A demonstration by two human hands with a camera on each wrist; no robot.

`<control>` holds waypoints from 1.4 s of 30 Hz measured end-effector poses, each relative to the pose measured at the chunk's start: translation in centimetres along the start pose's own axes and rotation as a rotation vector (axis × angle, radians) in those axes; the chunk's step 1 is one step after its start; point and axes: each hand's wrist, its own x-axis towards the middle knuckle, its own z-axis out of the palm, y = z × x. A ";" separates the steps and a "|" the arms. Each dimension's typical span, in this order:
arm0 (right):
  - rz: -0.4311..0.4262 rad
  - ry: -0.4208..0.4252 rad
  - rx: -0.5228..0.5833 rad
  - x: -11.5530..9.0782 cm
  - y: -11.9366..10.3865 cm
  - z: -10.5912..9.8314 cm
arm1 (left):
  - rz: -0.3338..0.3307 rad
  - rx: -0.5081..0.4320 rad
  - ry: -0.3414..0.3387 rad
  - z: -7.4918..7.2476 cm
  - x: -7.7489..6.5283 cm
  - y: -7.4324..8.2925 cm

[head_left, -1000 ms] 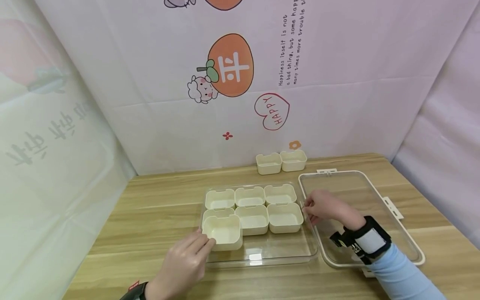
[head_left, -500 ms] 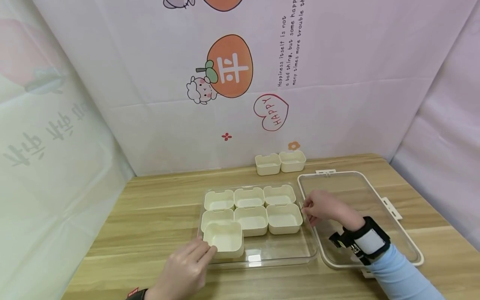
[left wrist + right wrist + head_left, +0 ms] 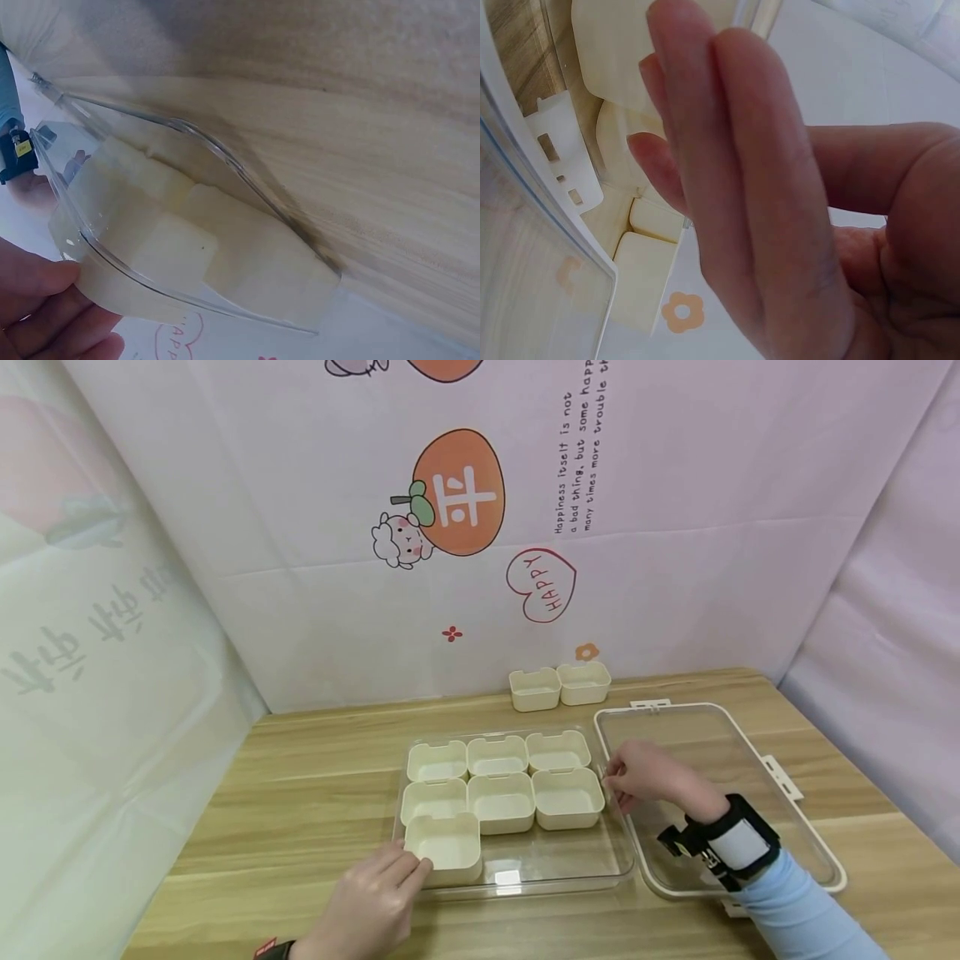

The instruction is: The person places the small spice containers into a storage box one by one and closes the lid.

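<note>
The cream cup [image 3: 444,850] is a smooth, open-topped rectangle with rounded corners and a shallow notch in its far rim. It is at the near left corner of the clear tray [image 3: 555,864], opening upward; whether its base touches the tray floor I cannot tell. It lies just beyond and to the right of the left hand [image 3: 369,897], whose thumb and fingers pinch its left wall. The right hand [image 3: 651,772] is at the tray's right edge, fingers together; I cannot tell whether they clamp the wall. Six matching cups [image 3: 501,806] fill two rows behind the held one. Another pair [image 3: 583,685] stands at the table's [image 3: 315,793] far edge, and a clear lid [image 3: 697,743] lies along the tray's right side.
</note>
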 end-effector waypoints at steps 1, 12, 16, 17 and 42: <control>0.001 0.001 -0.001 0.0 0.0 0.0 | 0.004 0.003 -0.003 0.1 -0.1 0.0; 0.001 0.002 -0.006 0.1 0.0 0.0 | -0.002 0.005 -0.039 0.6 -0.3 0.3; -0.005 0.004 -0.006 0.2 0.0 0.0 | -0.022 -0.010 -0.054 0.6 -0.1 0.4; -0.003 0.006 -0.004 0.2 0.0 0.0 | -0.027 -0.009 -0.059 0.6 -0.1 0.5; -0.001 -0.012 0.014 0.0 0.1 0.0 | -0.157 0.000 -0.434 -0.8 1.1 0.7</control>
